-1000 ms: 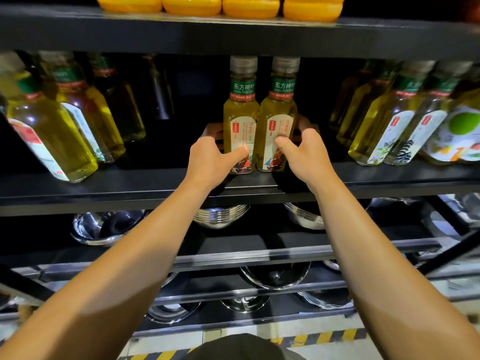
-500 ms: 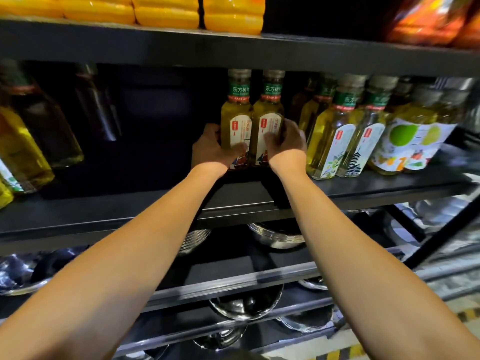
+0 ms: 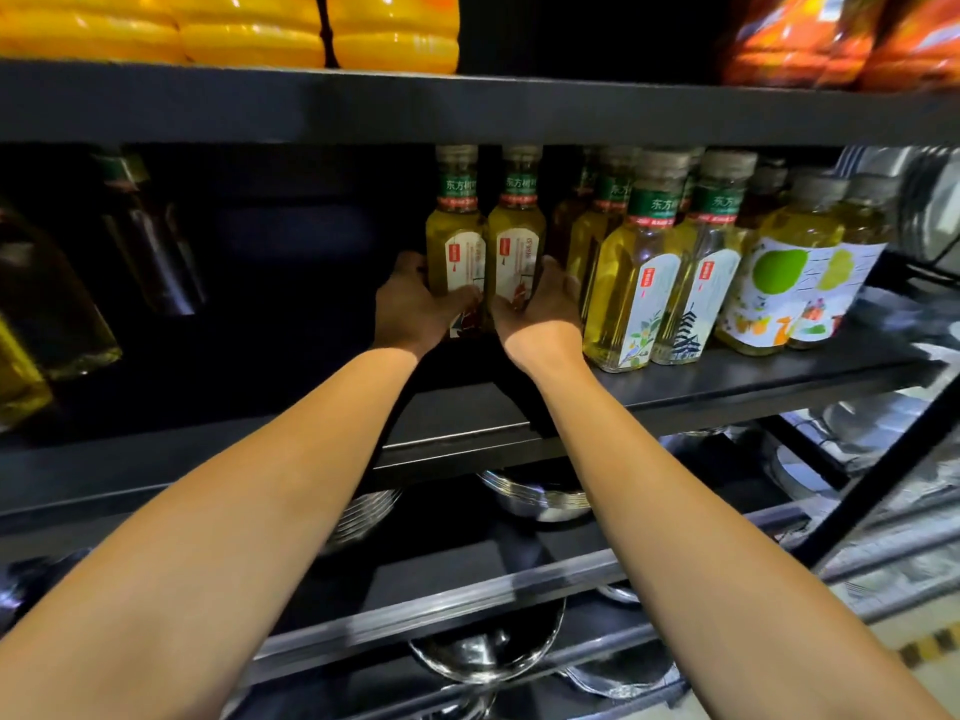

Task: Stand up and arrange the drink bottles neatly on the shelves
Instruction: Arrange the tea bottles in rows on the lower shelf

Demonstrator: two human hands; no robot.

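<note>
Two upright yellow-green tea bottles stand side by side on the black middle shelf point(image 3: 727, 376). My left hand point(image 3: 410, 309) grips the left bottle point(image 3: 454, 236) low on its body, thumb across the label. My right hand point(image 3: 540, 314) grips the right bottle point(image 3: 517, 236) the same way. Just to the right stands a row of the same kind of bottle point(image 3: 634, 283), close to my right hand. Both bottles sit further back on the shelf than that row's front.
More bottles point(image 3: 47, 314) stand at the shelf's left end, dark and blurred, with a gap between them and my hands. Yellow containers point(image 3: 260, 28) and orange packs point(image 3: 831, 39) sit on the shelf above. Steel bowls point(image 3: 535, 498) fill the lower racks.
Both hands have slid the two bottles to the right and deeper onto the shelf, up against the right-hand row. My view has also turned right.
</note>
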